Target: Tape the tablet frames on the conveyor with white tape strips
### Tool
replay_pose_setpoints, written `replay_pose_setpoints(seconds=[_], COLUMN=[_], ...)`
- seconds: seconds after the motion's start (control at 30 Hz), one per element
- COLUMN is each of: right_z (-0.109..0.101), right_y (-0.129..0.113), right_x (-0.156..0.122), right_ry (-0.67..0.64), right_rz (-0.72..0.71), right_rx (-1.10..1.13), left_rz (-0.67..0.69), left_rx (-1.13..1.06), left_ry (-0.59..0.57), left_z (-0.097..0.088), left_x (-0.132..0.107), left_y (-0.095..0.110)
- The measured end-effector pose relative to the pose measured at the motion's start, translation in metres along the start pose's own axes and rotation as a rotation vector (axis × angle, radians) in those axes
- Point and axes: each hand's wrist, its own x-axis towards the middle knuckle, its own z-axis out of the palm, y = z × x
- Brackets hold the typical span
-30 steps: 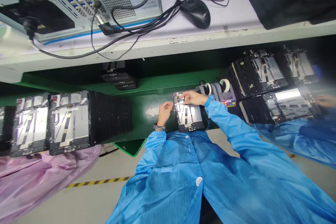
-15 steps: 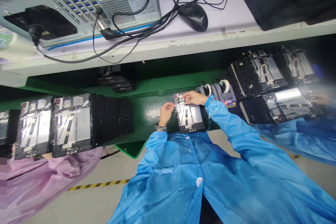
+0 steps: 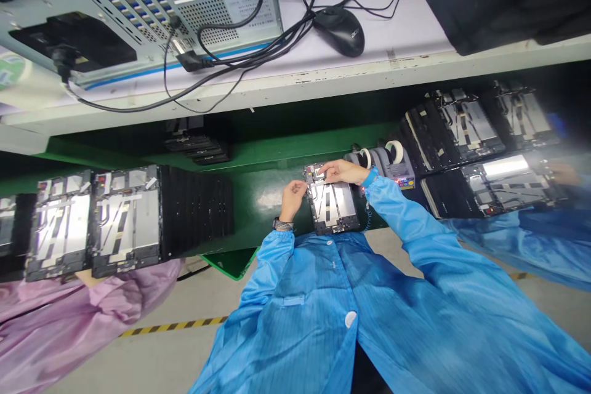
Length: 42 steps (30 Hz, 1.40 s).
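Observation:
An opened tablet (image 3: 336,204) with bare silver batteries and flat cables lies at the near edge of the green bench, in front of my body. Between my fingertips a short pale strip of tape (image 3: 316,184) runs across its upper part. My left hand (image 3: 292,198) is at the tablet's left edge, with thumb and index finger pinched at the strip's left end. Over the upper right of the tablet, my right hand (image 3: 340,172) has its fingertips closed at the other end. Its fingers hide part of the tablet.
Just right of my right hand stand tape dispensers (image 3: 401,169) with white rolls. Stacks of opened tablets stand left (image 3: 127,221) and right (image 3: 471,123). Above is a white shelf (image 3: 295,83) with a computer and mouse. A co-worker's pink sleeve (image 3: 106,301) is at left, another's blue sleeve (image 3: 530,246) at right.
My hands and the tablet stay almost still. At left, the co-worker's pink sleeve has shifted slightly.

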Motion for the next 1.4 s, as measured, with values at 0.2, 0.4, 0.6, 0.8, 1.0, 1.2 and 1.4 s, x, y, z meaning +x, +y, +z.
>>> replay_pose_setpoints(seconds=[0.2,0.4,0.6,0.8,1.0,1.2,1.4], right_z=[0.004,0.009,0.011,0.01,0.008,0.008,0.011], right_y=[-0.006,-0.019,-0.016,-0.008,-0.005,-0.003,-0.007], right_x=[-0.003,-0.014,-0.007,0.0,0.001,0.002,0.001], right_ry=[-0.01,-0.043,-0.024,0.026,0.021,0.013,0.036], right_rz=[0.004,-0.059,-0.036,-0.005,0.004,0.006,0.04], right_rx=[0.017,0.044,0.033,0.013,-0.002,-0.012,-0.051], left_rz=[0.001,0.101,0.046,0.024,0.024,0.061,0.068], left_rx=[0.005,0.042,0.078,0.022,0.011,0.032,0.195], left_ry=[0.006,0.052,-0.038,0.01,0.012,0.031,0.057], left_z=[0.001,-0.001,-0.003,-0.002,0.0,0.007,0.01], left_x=[-0.001,-0.006,-0.007,-0.001,0.0,0.003,0.003], left_y=[0.001,0.011,0.017,0.006,0.004,-0.001,0.002])
